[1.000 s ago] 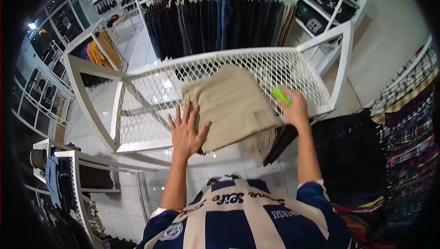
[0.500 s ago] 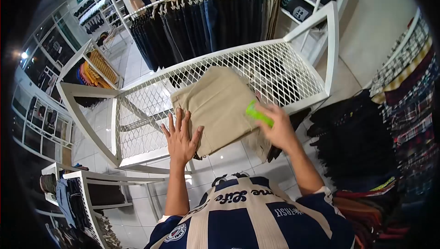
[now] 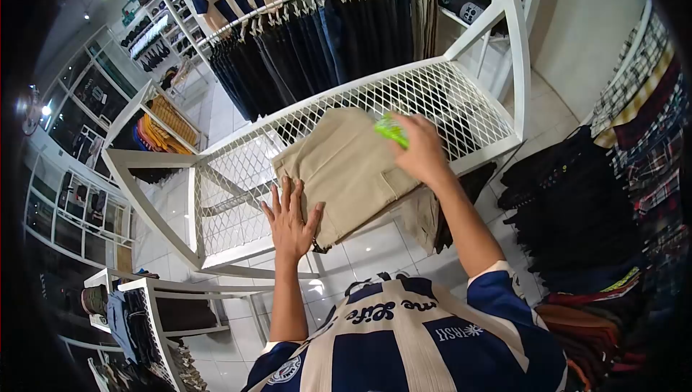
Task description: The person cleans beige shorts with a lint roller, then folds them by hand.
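Folded beige trousers (image 3: 346,175) lie on a white wire-mesh bench (image 3: 238,232), with a pocket seam showing on top and some cloth hanging over the near edge. My left hand (image 3: 290,220) rests flat on their left side, fingers spread. Above their far right part, my right hand (image 3: 422,148) grips a small bright green object (image 3: 391,130); its underside is hidden, and I cannot tell its exact kind. Darker cloth (image 3: 468,201) hangs beside the trousers at the bench's near right.
Dark trousers on hangers (image 3: 310,53) fill a curved rail behind the bench. Plaid shirts (image 3: 652,168) and stacked dark garments (image 3: 569,204) are at the right. A low white shelf with folded clothes (image 3: 126,320) stands at lower left. Raised white frames bound both bench ends.
My right hand has moved up and left over the trousers with the green object. My left hand stays pressed on the cloth. The whole view has shifted slightly.
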A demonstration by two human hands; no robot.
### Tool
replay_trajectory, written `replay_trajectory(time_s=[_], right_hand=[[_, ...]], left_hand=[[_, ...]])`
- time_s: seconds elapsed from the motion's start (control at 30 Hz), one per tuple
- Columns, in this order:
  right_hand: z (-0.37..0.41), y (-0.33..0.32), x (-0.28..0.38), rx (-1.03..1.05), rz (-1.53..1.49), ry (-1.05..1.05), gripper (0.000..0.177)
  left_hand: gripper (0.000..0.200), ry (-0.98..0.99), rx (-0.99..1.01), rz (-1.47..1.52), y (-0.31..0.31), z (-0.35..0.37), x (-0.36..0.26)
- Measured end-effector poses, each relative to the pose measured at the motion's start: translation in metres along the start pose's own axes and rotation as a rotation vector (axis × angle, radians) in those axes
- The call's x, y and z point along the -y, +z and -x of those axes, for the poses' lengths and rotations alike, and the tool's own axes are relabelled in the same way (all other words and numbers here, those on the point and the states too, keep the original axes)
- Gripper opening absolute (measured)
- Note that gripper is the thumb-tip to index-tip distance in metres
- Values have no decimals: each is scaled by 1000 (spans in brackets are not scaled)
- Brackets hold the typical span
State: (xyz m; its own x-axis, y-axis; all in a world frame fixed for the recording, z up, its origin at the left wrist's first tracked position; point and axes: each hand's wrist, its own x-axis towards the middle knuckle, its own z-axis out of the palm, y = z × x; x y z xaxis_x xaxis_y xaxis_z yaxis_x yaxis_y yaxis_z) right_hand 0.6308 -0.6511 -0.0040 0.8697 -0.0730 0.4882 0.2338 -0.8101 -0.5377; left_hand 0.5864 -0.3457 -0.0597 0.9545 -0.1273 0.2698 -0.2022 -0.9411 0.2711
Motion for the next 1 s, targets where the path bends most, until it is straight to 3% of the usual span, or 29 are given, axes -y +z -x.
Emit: replay_trajectory(time_s=[0.1, 0.17, 0.27, 0.37, 0.43, 0.47, 0.53, 0.57, 0.63, 0.67, 0.73, 0.77, 0.83, 0.9, 1.0], right_hand=[[-19, 26, 61, 260, -216, -232, 58], [-24, 77, 89, 427, -357, -354, 59], [-28, 141, 111, 451, -240, -521, 53], [-65, 208, 57, 391, -166, -707, 49], [-105, 186, 11, 436, -391, -18, 43], [-119, 150, 10, 247, -483, 383, 41], [-137, 145, -44, 113, 457, 19, 46], [-139, 147, -62, 140, 436, -72, 47], [-104, 104, -19, 253, 21, -47, 33], [-76, 96, -8, 256, 23, -39, 33], [-39, 83, 2, 265, -101, -406, 36], [-41, 73, 3, 263, -101, -396, 36], [-45, 51, -11, 293, 125, 10, 41], [-53, 45, -53, -64, 328, -49, 48], [-28, -1, -56, -37, 152, 69, 50]], left_hand=[[71, -7, 12, -18, -1, 0, 1], [72, 3, -25, -26, 2, 1, 4], [72, -32, -13, -71, 7, 1, 6], [71, -32, -14, -42, 2, 1, 3], [70, -42, -26, -14, 1, -1, -1], [71, -43, -29, -4, 2, 0, -1], [72, -32, -43, 12, 2, 1, 1], [72, -37, -56, 19, 3, 0, 1], [72, -23, -54, 20, 3, 0, 2], [72, -26, -45, 25, 1, 0, 1], [70, -19, -47, 24, 0, -1, 0], [69, -10, -47, 15, 0, -1, 0], [69, -5, -51, 21, 0, 0, -1], [68, 1, -66, 36, 0, 1, -1], [71, -17, -25, 38, 0, -2, 1]])
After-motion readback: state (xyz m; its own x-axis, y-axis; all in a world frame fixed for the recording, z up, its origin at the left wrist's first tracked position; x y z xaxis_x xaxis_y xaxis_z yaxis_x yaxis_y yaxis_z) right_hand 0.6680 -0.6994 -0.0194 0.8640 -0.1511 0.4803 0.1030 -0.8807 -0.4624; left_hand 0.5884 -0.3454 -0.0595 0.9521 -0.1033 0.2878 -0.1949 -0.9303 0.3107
